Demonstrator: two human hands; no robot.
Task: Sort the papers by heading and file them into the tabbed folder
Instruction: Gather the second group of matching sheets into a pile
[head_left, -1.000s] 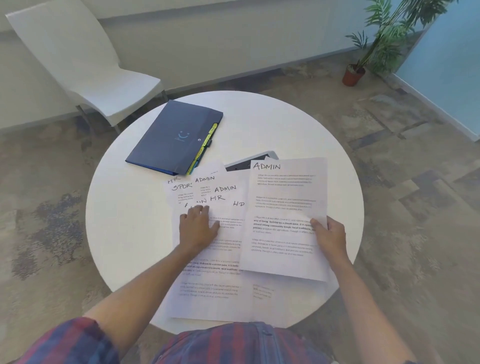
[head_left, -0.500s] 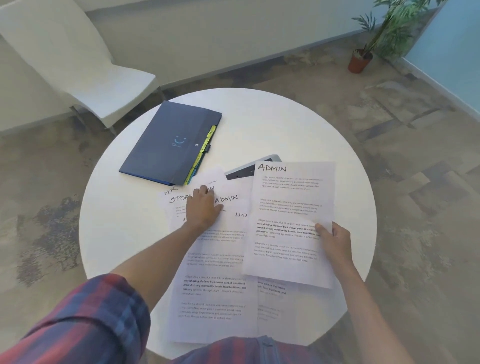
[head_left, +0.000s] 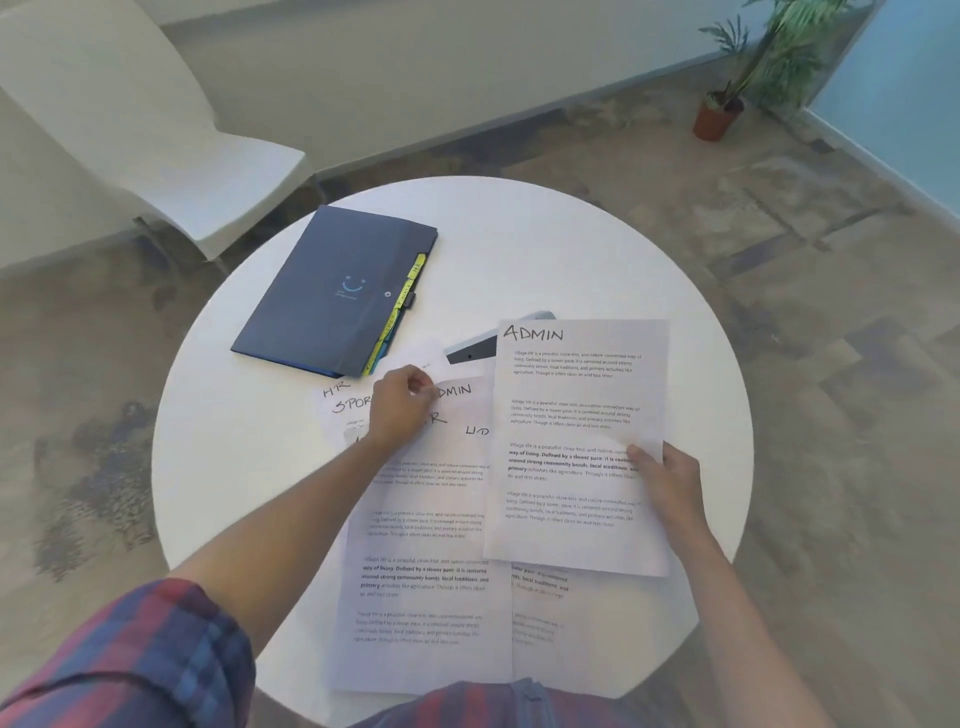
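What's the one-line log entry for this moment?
left hand: pinching fanned sheet | right hand: holding ADMIN sheet | folder: closed

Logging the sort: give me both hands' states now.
Left hand: pinching a sheet in the fanned pile.
Right hand: holding the ADMIN sheet.

The bench (head_left: 597, 249) is white; so are the papers (head_left: 426, 597), printed black with handwritten black headings. The folder (head_left: 332, 291) is dark navy with a pale blue smile mark, and its tabs (head_left: 402, 304) are yellow, green and blue. The sleeve (head_left: 130, 654) is plaid in red and blue. Chair (head_left: 156, 135) off-white; floor (head_left: 805, 312) mottled brown and grey; pot (head_left: 714, 120) terracotta; plant (head_left: 779, 47) green; right wall (head_left: 904, 88) light blue
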